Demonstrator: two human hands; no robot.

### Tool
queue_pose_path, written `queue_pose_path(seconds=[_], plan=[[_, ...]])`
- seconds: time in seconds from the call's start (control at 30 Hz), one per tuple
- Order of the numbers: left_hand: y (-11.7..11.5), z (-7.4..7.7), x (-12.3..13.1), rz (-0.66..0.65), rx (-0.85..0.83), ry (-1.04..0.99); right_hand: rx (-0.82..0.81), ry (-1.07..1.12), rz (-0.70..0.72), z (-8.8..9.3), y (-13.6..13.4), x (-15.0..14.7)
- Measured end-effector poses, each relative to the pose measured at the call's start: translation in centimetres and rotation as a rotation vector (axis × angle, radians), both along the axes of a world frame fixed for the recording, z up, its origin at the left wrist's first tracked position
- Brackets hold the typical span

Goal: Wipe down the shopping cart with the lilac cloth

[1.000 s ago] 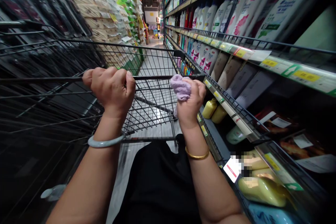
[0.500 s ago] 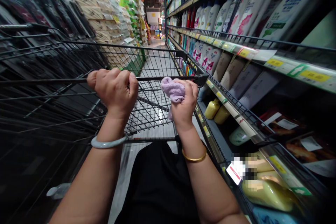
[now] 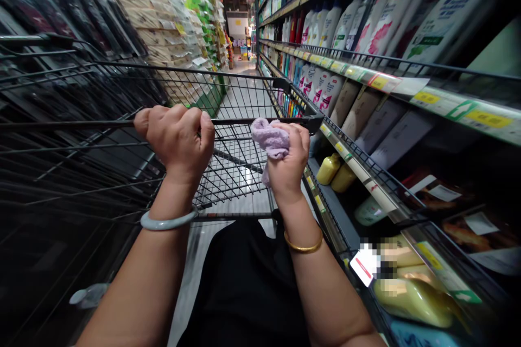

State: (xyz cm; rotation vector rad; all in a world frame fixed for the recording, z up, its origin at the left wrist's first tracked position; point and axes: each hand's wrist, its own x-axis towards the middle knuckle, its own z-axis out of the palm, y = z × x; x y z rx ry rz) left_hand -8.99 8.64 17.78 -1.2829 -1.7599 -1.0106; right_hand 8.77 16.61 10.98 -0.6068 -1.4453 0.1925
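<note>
A black wire shopping cart (image 3: 232,143) stands in front of me, its handle bar (image 3: 93,125) running across the view. My left hand (image 3: 179,138) is closed round that bar, knuckles up, with a pale bangle (image 3: 167,222) on the wrist. At the bar's right end, my right hand (image 3: 288,162) is closed on a crumpled lilac cloth (image 3: 273,140). The cloth lies against the bar, and part of it hangs below the fingers. Whether the right fingers also grip the bar is hidden. A gold bangle (image 3: 304,248) circles the right wrist.
Close on the right, shelves (image 3: 350,69) hold shampoo bottles (image 3: 388,16) and yellow bottles (image 3: 411,298). Stacked packages (image 3: 158,27) line the left side. The aisle floor (image 3: 241,89) runs ahead between them. A clear plastic bottle (image 3: 90,296) lies at lower left.
My right hand and the lilac cloth have shifted very slightly to the right. My left hand keeps its hold on the bar, and the surroundings look nearly the same.
</note>
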Motion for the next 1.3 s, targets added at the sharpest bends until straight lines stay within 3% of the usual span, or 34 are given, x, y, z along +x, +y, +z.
queue_pose_path(seconds=[0.2, 0.47, 0.7, 0.9, 1.1, 1.2, 1.3], plan=[[-0.1, 0.1, 0.1, -0.035, -0.006, -0.058, -0.019, -0.222, 0.081, -0.2, -1.3, -0.8], [-0.2, 0.2, 0.2, -0.018, -0.034, -0.063, -0.034, 0.06, -0.041, 0.0, 1.1, 1.2], [-0.2, 0.3, 0.2, -0.027, -0.026, -0.069, -0.081, -0.153, 0.065, 0.1, -0.4, 0.1], [-0.1, 0.3, 0.2, -0.044, -0.02, -0.087, -0.08, 0.036, 0.023, 0.1, 0.4, 0.8], [0.0, 0.1, 0.1, -0.045, 0.006, -0.064, -0.117, -0.094, 0.055, 0.2, -0.2, 0.4], [0.0, 0.0, 0.0, -0.026, 0.004, -0.031, -0.079, -0.052, 0.114, 0.3, -0.2, 0.3], [0.0, 0.1, -0.1, -0.012, -0.012, -0.013, -0.074, 0.038, 0.061, 0.2, 0.3, 0.6]])
